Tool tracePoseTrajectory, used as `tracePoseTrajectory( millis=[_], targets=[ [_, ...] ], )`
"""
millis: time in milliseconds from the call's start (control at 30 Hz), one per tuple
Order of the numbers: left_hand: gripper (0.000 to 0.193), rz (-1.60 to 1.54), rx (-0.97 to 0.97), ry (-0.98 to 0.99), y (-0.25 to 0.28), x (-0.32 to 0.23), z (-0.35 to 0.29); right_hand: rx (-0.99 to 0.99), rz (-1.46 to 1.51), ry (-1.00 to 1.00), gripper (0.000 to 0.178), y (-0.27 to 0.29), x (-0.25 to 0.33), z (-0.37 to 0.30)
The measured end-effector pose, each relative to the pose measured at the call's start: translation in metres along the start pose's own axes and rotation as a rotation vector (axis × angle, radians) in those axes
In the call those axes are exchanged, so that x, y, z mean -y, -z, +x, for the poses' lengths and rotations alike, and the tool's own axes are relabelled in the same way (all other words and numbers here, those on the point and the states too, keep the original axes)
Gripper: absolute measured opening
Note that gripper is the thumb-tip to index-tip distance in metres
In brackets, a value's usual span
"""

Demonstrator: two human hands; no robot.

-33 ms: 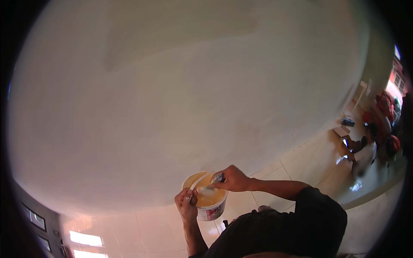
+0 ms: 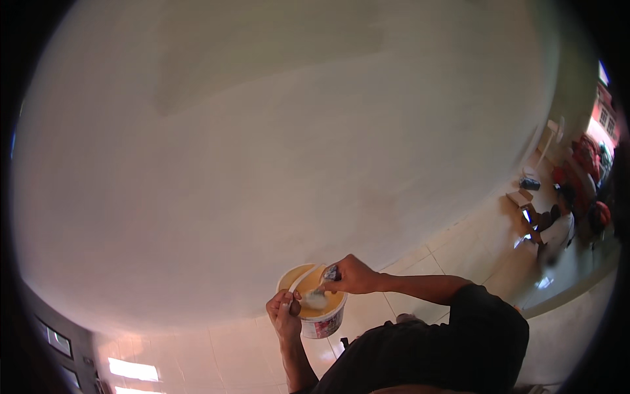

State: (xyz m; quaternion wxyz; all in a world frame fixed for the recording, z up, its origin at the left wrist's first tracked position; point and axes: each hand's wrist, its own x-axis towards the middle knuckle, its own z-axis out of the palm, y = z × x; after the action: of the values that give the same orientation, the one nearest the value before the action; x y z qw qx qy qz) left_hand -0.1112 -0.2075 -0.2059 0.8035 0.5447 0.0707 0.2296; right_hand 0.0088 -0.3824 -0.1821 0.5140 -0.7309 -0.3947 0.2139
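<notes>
My left hand is closed around the white handle of a round bucket, at its left side. The bucket hangs low in front of me, pale with a coloured print on its side. Inside it shows yellowish paint. My right hand grips a paintbrush by its dark, mottled handle, over the bucket's right rim. The whitish bristles point down into the bucket, slightly blurred; whether they touch the paint I cannot tell.
A broad pale wall fills the view ahead, with a darker patch high up. Below lies a glossy tiled floor. At the far right a person sits low near an open box, with red items behind.
The brush bristles have shifted slightly downward inside the bucket. Both hands keep their hold, and the bucket stays nearly in place.
</notes>
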Motion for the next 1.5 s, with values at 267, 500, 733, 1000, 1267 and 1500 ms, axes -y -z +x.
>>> tracePoseTrajectory(
  millis=[267, 500, 733, 1000, 1267, 1500],
  targets=[
    [0.022, -0.007, -0.045, -0.098, -0.009, -0.001, -0.007, 0.140, 0.369, -0.089, 0.022, 0.006, -0.014, 0.011],
    [0.022, -0.021, -0.108, -0.118, -0.003, 0.011, -0.006, 0.090, 0.163, -0.071, 0.027, 0.008, -0.034, 0.022],
    [0.022, 0.004, -0.149, -0.164, -0.011, 0.012, -0.008, 0.212, 0.080, -0.144, 0.029, 0.017, -0.029, 0.029],
    [0.022, -0.010, -0.168, -0.171, -0.023, 0.000, -0.009, 0.258, 0.244, -0.032, 0.026, 0.017, -0.016, 0.030],
    [0.025, 0.032, -0.127, -0.113, -0.030, -0.019, -0.012, 0.117, -0.358, 0.220, 0.032, 0.032, 0.012, 0.027],
    [0.027, 0.072, -0.193, -0.106, -0.045, -0.042, -0.016, 0.215, -0.513, 0.302, 0.029, 0.049, 0.028, 0.030]
  ],
)
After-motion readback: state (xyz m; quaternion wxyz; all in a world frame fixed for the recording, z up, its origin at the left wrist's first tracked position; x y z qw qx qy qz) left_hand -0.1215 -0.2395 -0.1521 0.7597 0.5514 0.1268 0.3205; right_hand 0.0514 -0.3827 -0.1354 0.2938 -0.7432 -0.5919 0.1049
